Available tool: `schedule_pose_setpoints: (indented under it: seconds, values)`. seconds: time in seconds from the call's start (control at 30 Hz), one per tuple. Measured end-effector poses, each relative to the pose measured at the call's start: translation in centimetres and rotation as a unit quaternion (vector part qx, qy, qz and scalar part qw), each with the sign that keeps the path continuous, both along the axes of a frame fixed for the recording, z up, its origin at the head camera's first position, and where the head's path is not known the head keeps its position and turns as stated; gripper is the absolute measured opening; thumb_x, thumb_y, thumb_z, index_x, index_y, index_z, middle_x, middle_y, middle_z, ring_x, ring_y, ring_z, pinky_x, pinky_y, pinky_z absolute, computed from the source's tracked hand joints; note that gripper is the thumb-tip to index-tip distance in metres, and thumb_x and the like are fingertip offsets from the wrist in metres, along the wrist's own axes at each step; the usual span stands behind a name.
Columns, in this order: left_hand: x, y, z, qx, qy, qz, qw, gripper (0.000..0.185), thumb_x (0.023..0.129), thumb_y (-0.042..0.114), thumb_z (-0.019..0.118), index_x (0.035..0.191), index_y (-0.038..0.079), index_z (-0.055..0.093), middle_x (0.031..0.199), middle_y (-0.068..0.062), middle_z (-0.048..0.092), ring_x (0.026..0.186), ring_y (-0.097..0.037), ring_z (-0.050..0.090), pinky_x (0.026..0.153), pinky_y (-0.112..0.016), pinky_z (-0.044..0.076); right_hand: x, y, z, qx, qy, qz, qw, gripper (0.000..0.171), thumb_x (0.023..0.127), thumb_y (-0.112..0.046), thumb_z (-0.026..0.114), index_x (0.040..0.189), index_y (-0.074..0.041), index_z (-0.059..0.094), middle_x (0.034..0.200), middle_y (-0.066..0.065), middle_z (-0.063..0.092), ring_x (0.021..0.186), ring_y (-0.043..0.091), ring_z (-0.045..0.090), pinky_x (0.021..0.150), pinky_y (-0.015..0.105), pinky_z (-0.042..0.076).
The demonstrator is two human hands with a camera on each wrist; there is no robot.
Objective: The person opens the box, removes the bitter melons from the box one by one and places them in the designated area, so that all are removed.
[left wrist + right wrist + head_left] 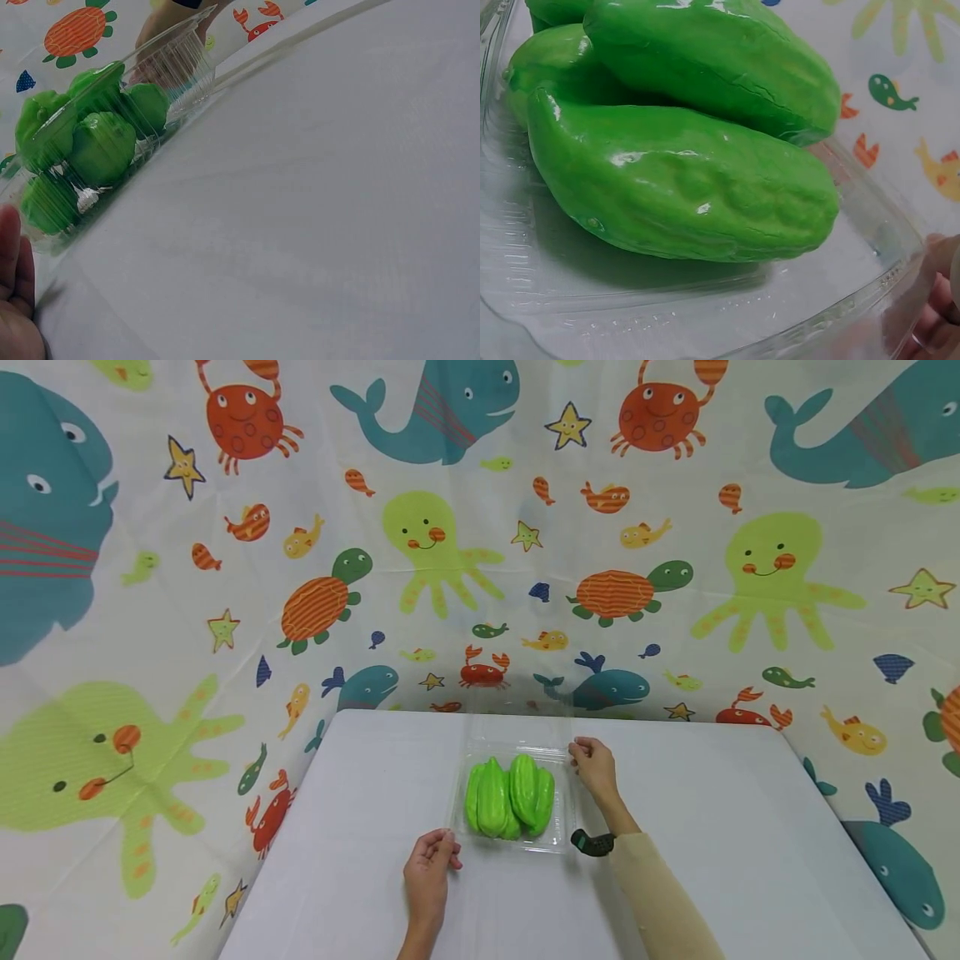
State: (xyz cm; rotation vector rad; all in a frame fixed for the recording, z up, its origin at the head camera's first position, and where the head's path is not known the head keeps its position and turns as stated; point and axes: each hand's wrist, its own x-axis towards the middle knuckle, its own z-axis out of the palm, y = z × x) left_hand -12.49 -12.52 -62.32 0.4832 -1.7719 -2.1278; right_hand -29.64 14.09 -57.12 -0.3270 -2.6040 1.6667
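Clear plastic is pinched in the fingertips of the right hand (pixel 596 768), at the back right corner of one container (pixel 564 827). At the diagonally opposite corner, near left, the left hand's (pixel 429 868) thumb and forefinger come together and seem to pinch the rim; its wrist view crops the contact. The container lies between both hands on the white table (pixel 375 793), leftward of the right fingers and beyond and to the right of the left ones. One transparent lid (pixel 517 727) stands raised along the back edge, so the right hand is the nearer to it. Inside, glossy green fruit-like pieces (pixel 491 797) sit side by side, long axes running roughly front to back; at least four, perhaps five, since they overlap. Farther out come one dark wristband (pixel 592 843), one beige sleeve (pixel 660 893) and one sea-creature cloth (pixel 465 560) behind.
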Motion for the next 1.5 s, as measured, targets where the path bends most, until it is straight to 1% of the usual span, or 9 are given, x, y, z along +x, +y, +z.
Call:
schedule_pose_setpoints:
  seconds: [0.23,0.47,0.77,0.93,1.03,1.2,1.3,1.37,1.5]
  values:
    - [0.0,0.0,-0.3,0.005,0.004,-0.003,1.0000,0.028,0.094,0.015,0.070,0.107,-0.008,0.062,0.076,-0.002,0.068,0.056,-0.009,0.061,0.056,-0.022,0.054,0.0,0.1,-0.3,-0.004,-0.012,0.003,1.000,0.036,0.103,-0.022,0.057,0.128,0.004,0.059,0.110,0.022,0.068,0.078,0.014,0.062,0.063,0.019,0.051]
    - [0.0,0.0,-0.3,0.009,0.009,-0.005,0.9999,0.027,0.094,0.013,0.071,0.106,-0.009,0.062,0.075,0.000,0.068,0.056,-0.009,0.060,0.056,-0.021,0.054,0.0,0.0,-0.6,0.003,-0.011,0.006,1.000,0.036,0.103,-0.023,0.055,0.128,0.004,0.059,0.107,0.021,0.068,0.077,0.014,0.061,0.061,0.018,0.051]
    - [0.1,0.0,-0.2,0.009,0.015,-0.008,0.9998,0.024,0.093,0.010,0.071,0.104,-0.010,0.062,0.077,-0.003,0.068,0.057,-0.009,0.061,0.056,-0.022,0.054,0.1,0.1,-0.8,0.009,-0.016,0.010,1.000,0.040,0.105,-0.028,0.052,0.133,0.000,0.057,0.112,0.018,0.067,0.082,0.016,0.061,0.067,0.019,0.053]
    - [0.1,0.0,-0.2,0.006,0.014,-0.009,0.9998,0.024,0.094,0.010,0.070,0.104,-0.009,0.062,0.077,-0.005,0.068,0.056,-0.009,0.060,0.056,-0.022,0.054,0.3,0.2,-0.4,0.018,-0.008,0.010,1.000,0.042,0.104,-0.029,0.052,0.134,0.000,0.055,0.116,0.020,0.064,0.089,0.022,0.064,0.067,0.020,0.053]
    - [0.1,0.0,-0.2,0.004,0.012,-0.008,0.9999,0.024,0.094,0.011,0.070,0.104,-0.009,0.062,0.077,-0.005,0.068,0.056,-0.009,0.060,0.056,-0.022,0.054,0.4,0.3,0.0,0.034,0.004,0.007,0.999,0.042,0.103,-0.028,0.053,0.134,0.001,0.055,0.119,0.022,0.063,0.096,0.028,0.065,0.071,0.024,0.054]
    - [0.0,0.1,-0.2,0.004,0.015,-0.008,0.9998,0.024,0.094,0.010,0.070,0.104,-0.010,0.062,0.076,-0.005,0.068,0.056,-0.009,0.060,0.055,-0.023,0.054,0.5,0.5,0.7,0.063,0.022,0.005,0.998,0.043,0.103,-0.028,0.053,0.134,0.002,0.056,0.122,0.023,0.063,0.109,0.034,0.061,0.087,0.039,0.055]
    - [0.0,0.1,-0.2,0.003,0.018,-0.008,0.9998,0.024,0.094,0.010,0.069,0.104,-0.009,0.062,0.076,-0.005,0.067,0.056,-0.009,0.060,0.055,-0.023,0.055,0.6,0.6,1.1,0.067,0.033,0.007,0.997,0.043,0.103,-0.027,0.053,0.134,0.003,0.055,0.123,0.023,0.062,0.112,0.036,0.059,0.093,0.046,0.053]
    - [0.0,0.1,-0.2,0.000,0.019,-0.007,0.9998,0.023,0.094,0.011,0.069,0.104,-0.009,0.062,0.076,-0.004,0.067,0.056,-0.009,0.060,0.056,-0.023,0.055,0.7,0.6,1.5,0.068,0.039,0.008,0.997,0.044,0.103,-0.027,0.053,0.134,0.003,0.055,0.124,0.023,0.061,0.112,0.036,0.059,0.094,0.048,0.053]
    - [0.1,0.1,-0.1,-0.007,0.017,-0.005,0.9998,0.024,0.096,0.013,0.068,0.104,-0.009,0.062,0.076,-0.004,0.068,0.055,-0.010,0.061,0.056,-0.023,0.054,1.0,0.6,2.1,0.074,0.056,0.007,0.996,0.045,0.102,-0.029,0.054,0.133,0.004,0.055,0.122,0.022,0.061,0.109,0.035,0.059,0.095,0.048,0.053]
